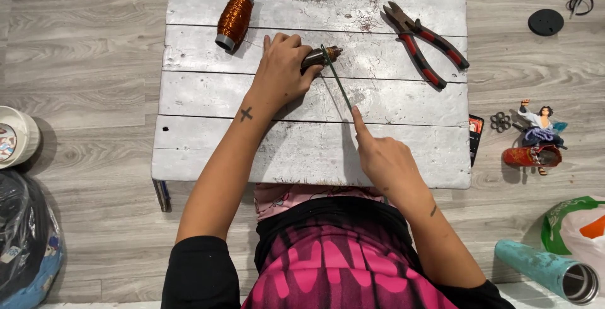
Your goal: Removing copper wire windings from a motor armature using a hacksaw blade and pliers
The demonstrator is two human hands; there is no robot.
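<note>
Left hand point(282, 69) is clamped on one dark tube point(317, 57) at centre; right hand point(383, 157) pinches one green wire point(337, 80). One copper spool point(234, 19) upper left, one pair of pliers point(423, 43) upper right.

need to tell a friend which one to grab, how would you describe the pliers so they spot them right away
Start at the low white plank table on the grey wood floor. Look to its far right corner, away from the person's left hand and right hand. The pliers lie there open, with red and black handles and dark metal tips, unlike the copper wire spool at the far left.
</note>
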